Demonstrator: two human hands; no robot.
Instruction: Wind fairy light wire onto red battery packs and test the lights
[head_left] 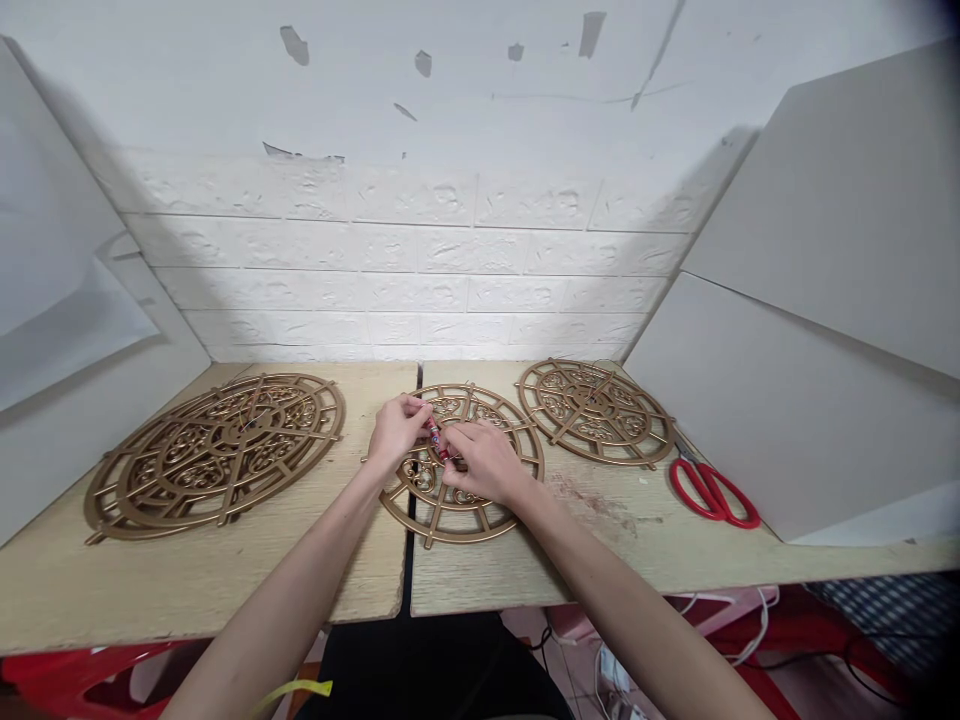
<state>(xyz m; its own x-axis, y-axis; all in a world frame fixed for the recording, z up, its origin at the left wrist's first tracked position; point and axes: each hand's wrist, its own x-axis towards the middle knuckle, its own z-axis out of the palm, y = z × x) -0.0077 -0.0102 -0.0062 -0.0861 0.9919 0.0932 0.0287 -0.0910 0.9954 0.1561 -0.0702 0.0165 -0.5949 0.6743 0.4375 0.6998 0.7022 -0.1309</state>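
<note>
A round gold openwork disc [529, 440] lies flat in front of me, across the dark gap between two table boards. Over its middle is a small, slim red tube with a coloured pattern [436, 436]. The fingers of my left hand [397, 432] pinch its upper end. My right hand [484, 462] has its fingers closed round the lower end, close above the disc's scrollwork. Fingers cover part of the tube and the disc's centre.
Overlapping gold discs [225, 450] lie at the left, and another gold disc [596, 412] sits back right. Red-handled scissors [712, 490] rest by the right white panel [757, 410]. A white brick-patterned wall [442, 250] closes off the back of the wooden table [480, 580].
</note>
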